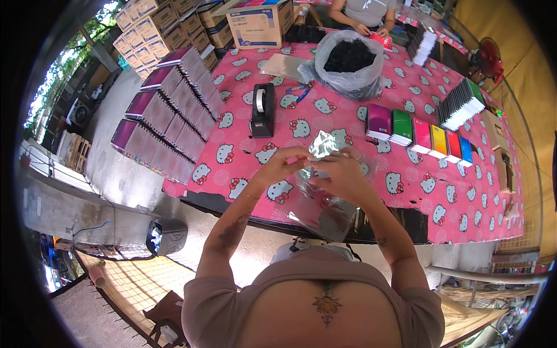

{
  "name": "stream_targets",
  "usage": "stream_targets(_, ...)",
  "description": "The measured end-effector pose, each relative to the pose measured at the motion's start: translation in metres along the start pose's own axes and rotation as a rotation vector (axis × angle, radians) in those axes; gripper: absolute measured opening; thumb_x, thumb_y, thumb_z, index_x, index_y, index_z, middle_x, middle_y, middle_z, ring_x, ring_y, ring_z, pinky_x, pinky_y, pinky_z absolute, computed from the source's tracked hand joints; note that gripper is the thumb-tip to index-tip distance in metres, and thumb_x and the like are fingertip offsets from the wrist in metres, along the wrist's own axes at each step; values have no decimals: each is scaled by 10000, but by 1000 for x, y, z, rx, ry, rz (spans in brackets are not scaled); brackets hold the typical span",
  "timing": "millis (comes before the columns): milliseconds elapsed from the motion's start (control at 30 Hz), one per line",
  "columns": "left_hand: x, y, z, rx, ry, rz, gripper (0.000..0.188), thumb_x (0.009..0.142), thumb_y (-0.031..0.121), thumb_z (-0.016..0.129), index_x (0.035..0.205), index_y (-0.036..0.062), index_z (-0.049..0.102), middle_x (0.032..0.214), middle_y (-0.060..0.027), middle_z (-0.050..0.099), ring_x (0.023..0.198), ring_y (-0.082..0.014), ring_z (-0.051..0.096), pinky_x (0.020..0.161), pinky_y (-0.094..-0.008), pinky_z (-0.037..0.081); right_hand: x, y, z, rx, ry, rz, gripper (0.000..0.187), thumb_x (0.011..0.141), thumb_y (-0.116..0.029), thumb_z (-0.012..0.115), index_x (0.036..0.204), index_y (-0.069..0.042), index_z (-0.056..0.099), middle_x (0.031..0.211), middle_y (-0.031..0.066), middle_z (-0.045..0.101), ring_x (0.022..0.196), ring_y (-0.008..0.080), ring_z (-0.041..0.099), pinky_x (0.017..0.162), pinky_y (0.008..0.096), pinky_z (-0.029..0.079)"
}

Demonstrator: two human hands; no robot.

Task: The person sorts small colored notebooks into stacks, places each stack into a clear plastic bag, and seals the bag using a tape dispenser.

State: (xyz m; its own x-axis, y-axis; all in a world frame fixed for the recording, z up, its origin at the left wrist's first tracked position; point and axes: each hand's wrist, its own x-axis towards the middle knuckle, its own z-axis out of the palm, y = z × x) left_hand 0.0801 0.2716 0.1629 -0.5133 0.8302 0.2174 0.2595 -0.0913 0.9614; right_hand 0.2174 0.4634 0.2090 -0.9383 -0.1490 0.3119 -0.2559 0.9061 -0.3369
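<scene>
Transparent plastic bags or sheets (332,216) lie at the table's near edge, with a crumpled, shiny part standing up beyond my fingers. My left hand (284,166) pinches the plastic from the left side, thumb and fingertips together. From the right, my right hand (342,176) bends over the same plastic, its fingers curled onto it close to the left fingertips. Whether it is one bag or a stack of them I cannot tell. A black tape dispenser (263,113) stands just beyond my left hand.
Tall stacks of spiral notebooks (165,119) stand at the left. To the right lie several coloured notebook piles (401,126). A grey plastic bag (354,84) with black contents, blue scissors (302,94) and a cardboard box (258,28) are farther back. Across the table, another person's hands (371,31) touch something red.
</scene>
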Motion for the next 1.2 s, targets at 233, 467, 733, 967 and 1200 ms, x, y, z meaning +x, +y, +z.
stream_targets(233, 17, 6, -6, 282, -43, 98, 200, 822, -1, 747, 988, 110, 759, 1136, -46, 605, 1229, -205, 499, 986, -335, 421, -9, 28, -29, 21, 96, 99, 589, 708, -420, 816, 1182, -121, 635, 1164, 84, 638, 1143, 253, 574, 1011, 507, 339)
stream_targets(467, 48, 0, 27, 630, 13, 319, 146, 808, 102, 774, 924, 192, 770, 1406, -101, 474, 1301, -334, 404, 1067, -461, 335, -49, 97, 36, 329, -43, -80, 631, 672, -315, 861, 1248, -181, 640, 1386, 97, 518, 1359, 289, 410, 1118, 495, 276)
stream_targets(733, 63, -28, 59, 652, 166, 153, 662, 778, 205, 816, 1367, 166, 515, 1497, -204, 389, 1434, -375, 302, 1139, -469, 297, -56, 82, 47, 315, -49, -35, 584, 761, -361, 813, 1309, -251, 644, 1549, 123, 338, 1466, 345, 257, 1144, 540, 259)
stream_targets(967, 41, -33, 41, -136, 48, -590, 716, 893, 297, 749, 1430, -12, 390, 1485, -187, 421, 1365, -284, 421, 1071, -366, 390, -24, 109, 62, 1279, 144, 560, 647, 911, -348, 714, 1458, -98, 475, 1467, 143, 428, 1292, 244, 473, 1029, 371, 418)
stream_targets(1200, 43, -40, 54, -23, 211, -348, 418, 881, 304, 723, 1120, -30, 642, 1009, -98, 662, 971, -133, 611, 818, -307, 482, 9, 124, 56, 1188, -71, 388, 542, 930, -329, 678, 1359, -16, 571, 1127, 56, 678, 1048, 150, 613, 926, 301, 463)
